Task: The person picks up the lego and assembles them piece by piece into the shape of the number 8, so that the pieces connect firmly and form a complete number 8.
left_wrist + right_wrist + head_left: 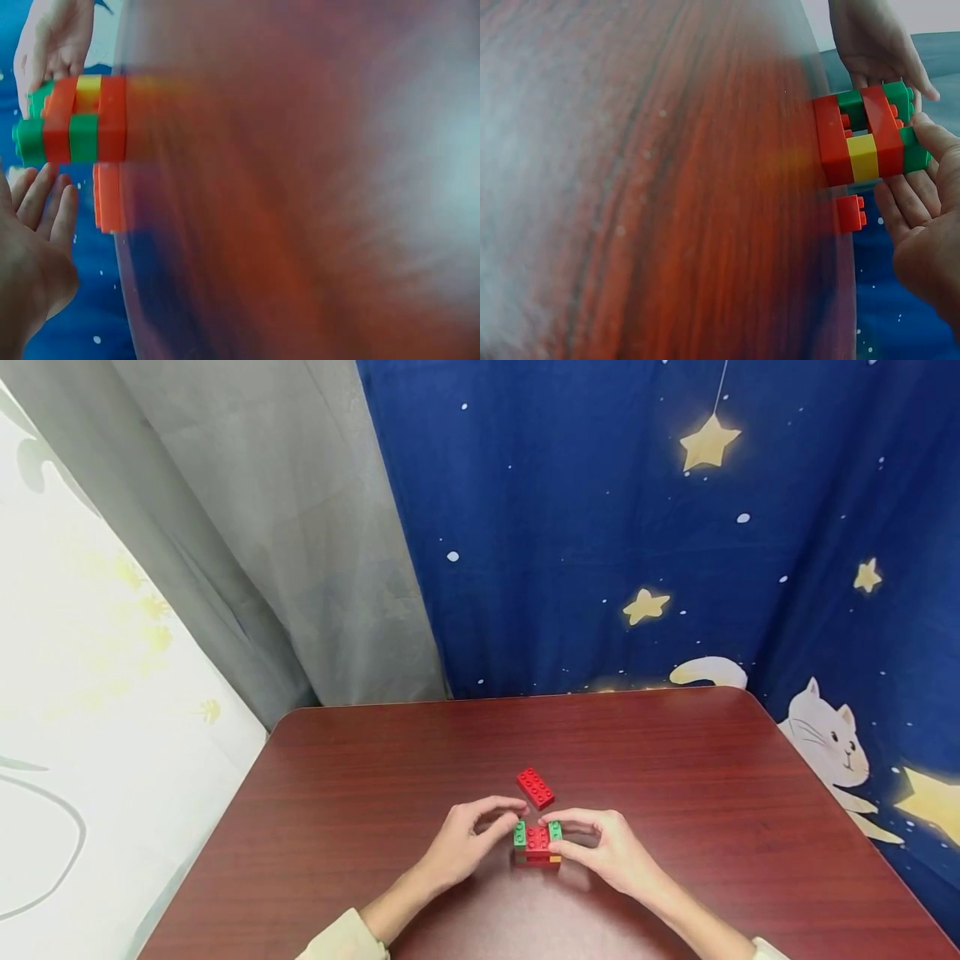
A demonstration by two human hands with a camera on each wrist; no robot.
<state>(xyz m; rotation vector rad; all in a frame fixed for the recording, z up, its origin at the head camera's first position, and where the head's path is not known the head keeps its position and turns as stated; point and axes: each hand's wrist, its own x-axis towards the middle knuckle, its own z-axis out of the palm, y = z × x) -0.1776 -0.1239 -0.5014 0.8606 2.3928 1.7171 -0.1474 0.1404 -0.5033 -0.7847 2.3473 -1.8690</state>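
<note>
A stack of toy building blocks [537, 838] stands on the table in front of me. Its red bottom block [832, 141] carries a yellow block [862, 157] and a green one [84, 138], topped by a second red block [881, 131]. Two more green blocks sit at the top ends. My right hand [617, 853] pinches the right-hand green top block [914, 150] between thumb and fingers. At the stack's left side my left hand [467, 839] holds nothing, its fingers loosely bent close to the left green top block [519, 833].
A loose red block [536, 788] lies studs up just behind the stack. The brown wooden table [360, 777] reaches back to a grey curtain [330, 568] and a blue starry curtain [562, 527].
</note>
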